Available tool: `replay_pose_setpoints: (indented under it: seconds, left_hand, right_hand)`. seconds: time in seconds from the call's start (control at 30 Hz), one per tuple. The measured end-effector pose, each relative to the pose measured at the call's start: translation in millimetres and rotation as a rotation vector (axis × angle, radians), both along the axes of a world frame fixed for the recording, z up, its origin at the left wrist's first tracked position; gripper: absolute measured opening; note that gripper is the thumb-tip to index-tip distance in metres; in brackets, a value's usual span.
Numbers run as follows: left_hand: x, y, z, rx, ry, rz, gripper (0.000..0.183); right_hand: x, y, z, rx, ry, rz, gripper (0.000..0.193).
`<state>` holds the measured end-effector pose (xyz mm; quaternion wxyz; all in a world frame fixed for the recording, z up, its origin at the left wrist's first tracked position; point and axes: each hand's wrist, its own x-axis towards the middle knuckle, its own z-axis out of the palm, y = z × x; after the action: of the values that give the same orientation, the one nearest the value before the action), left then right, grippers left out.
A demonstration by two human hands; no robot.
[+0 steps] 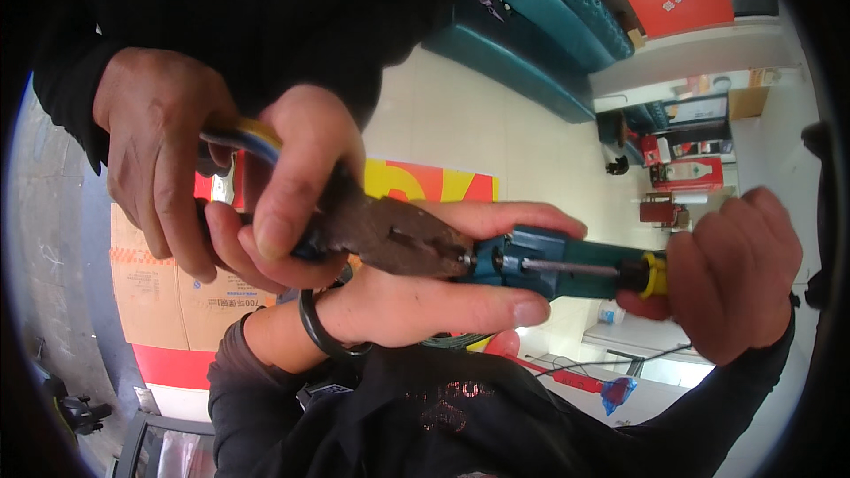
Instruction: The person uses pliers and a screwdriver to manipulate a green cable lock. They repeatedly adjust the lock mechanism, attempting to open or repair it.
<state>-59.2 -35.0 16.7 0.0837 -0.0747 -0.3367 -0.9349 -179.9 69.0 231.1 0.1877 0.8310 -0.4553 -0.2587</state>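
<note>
My left hand (416, 305), with a black bracelet at the wrist, grips a teal plastic tool-like body (540, 252) between thumb and fingers. From the right, my right hand (735, 274) is closed around a screwdriver (575, 267) with a black and yellow handle end; its metal shaft lies along the teal body, pointing left. Rusty pliers (398, 235) with yellow and blue grips reach in from the left, their jaws at a small metal part on the body's left end. Another person's two hands (164, 142) hold the pliers' handles. My right fingertips are mostly hidden.
A cardboard box (168, 301) stands at the lower left, beside a red and yellow printed panel (434, 181). Teal sofas (522, 35) are at the far side, on a pale tiled floor (425, 115). Shelves with red boxes (686, 173) are on the right.
</note>
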Motion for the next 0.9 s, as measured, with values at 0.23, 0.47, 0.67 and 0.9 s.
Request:
replay_pose_setpoints:
  seconds: [0.23, 0.47, 0.67, 0.9]
  left_hand:
    - [0.2, 13.6, 8.8, -0.081, -0.031, 0.202, 0.074]
    - [7.6, 13.9, 16.4, -0.088, -0.021, 0.235, 0.078]
    - [4.1, 6.5, 22.4, -0.118, 0.021, 0.191, 0.072]
    - [0.5, -1.1, 12.6, -0.053, 0.022, 0.152, 0.065]
  right_hand:
    - [-27.8, 0.6, 15.0, 0.128, -0.174, -0.096, 0.048]
    - [6.4, 3.0, 21.5, 0.356, -0.943, -1.220, 0.028]
    - [-3.5, -18.4, 37.2, 0.411, -0.690, -1.188, 0.036]
    - [0.4, -26.7, 28.7, 0.263, -0.089, -0.327, 0.031]
